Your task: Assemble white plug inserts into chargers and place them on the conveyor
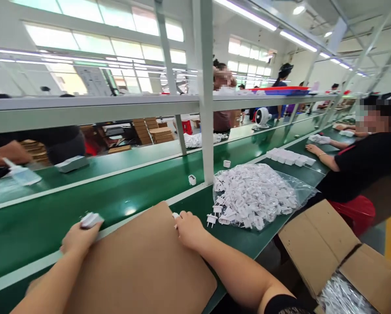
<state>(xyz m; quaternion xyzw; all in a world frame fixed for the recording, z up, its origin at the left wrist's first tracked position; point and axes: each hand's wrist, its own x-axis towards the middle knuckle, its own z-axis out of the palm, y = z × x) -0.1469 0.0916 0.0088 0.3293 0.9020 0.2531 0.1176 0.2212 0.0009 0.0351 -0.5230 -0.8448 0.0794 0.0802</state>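
Note:
My left hand (79, 237) is closed around white plug adapters (92, 219) with metal pins, just over the belt's near edge. My right hand (190, 229) pinches a small white plastic piece (175, 215), mostly hidden by the fingers, at the right edge of a brown cardboard sheet (139, 266). The sheet lies in front of me between both forearms. Right of my right hand, a clear plastic bag (300, 187) lies open under a heap of white plug parts (254, 192). A few loose plugs (211, 219) with two pins lie at its left side.
A green conveyor belt (143, 192) runs across, carrying single white adapters (192, 179). A white post (206, 131) and shelf (117, 107) stand ahead. An open carton (319, 244) is at lower right. A co-worker (375, 148) sits right, beside rows of white blocks (290, 157).

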